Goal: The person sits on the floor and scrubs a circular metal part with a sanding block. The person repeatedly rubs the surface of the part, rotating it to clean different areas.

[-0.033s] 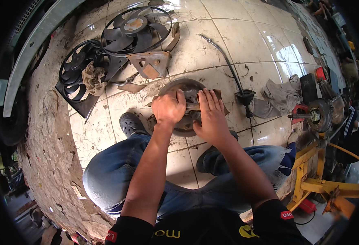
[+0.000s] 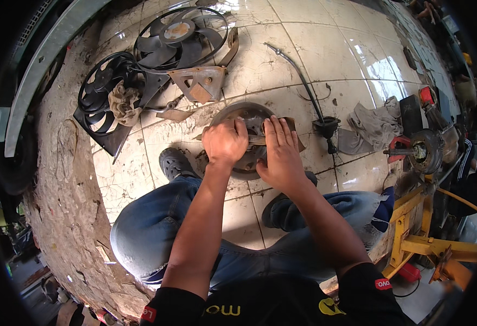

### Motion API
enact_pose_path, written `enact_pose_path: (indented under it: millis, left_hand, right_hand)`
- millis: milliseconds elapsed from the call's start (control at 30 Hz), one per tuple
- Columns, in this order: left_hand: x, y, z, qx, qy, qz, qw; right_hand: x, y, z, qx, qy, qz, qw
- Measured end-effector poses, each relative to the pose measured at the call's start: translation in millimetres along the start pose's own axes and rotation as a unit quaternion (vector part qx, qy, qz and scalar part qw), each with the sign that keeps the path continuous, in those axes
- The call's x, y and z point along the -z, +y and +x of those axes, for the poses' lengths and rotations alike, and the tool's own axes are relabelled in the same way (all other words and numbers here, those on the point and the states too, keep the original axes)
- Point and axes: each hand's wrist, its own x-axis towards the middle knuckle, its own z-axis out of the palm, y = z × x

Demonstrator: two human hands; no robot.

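Note:
A round, worn metal brake drum [image 2: 234, 112] with holes in its face lies on the tiles between my feet, largely covered by my hands. My left hand [image 2: 225, 142] is closed over its left side, gripping one end of a narrow, flat strip [image 2: 257, 140] that spans the gap between my hands. Beside it, my right hand [image 2: 279, 156] lies with fingers stretched out flat, pressing on the strip's other end. A brown, sheet-like piece [image 2: 298, 140] sticks out past my right fingers. What lies beneath both palms is hidden.
Two black radiator fans [image 2: 178, 35], a rusty triangular bracket [image 2: 197, 81] and a crumpled cloth [image 2: 124, 104] lie far left. A rod with a black boot [image 2: 325, 126] and a grey rag [image 2: 377, 125] are to the right. A yellow metal frame [image 2: 412, 244] stands near right.

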Motion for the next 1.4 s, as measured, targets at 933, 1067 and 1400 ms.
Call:
enact_pose_path:
  millis: [933,1067,1400]
  left_hand:
    - [-1.7,-1.2,-2.3,-0.009,-0.011,-0.010,1.000]
    - [-2.8,-1.7,-0.1,-0.008,-0.003,-0.015,1.000]
    - [-4.3,-2.0,0.4,0.003,-0.007,0.007,1.000]
  right_hand:
    - [-3.0,2.7,11.6,-0.042,0.008,0.043,0.998]
    - [-5.5,-4.1,6.0,-0.015,0.015,0.010,1.000]
    - [-7.4,-6.3,3.1,0.003,0.023,0.005,1.000]
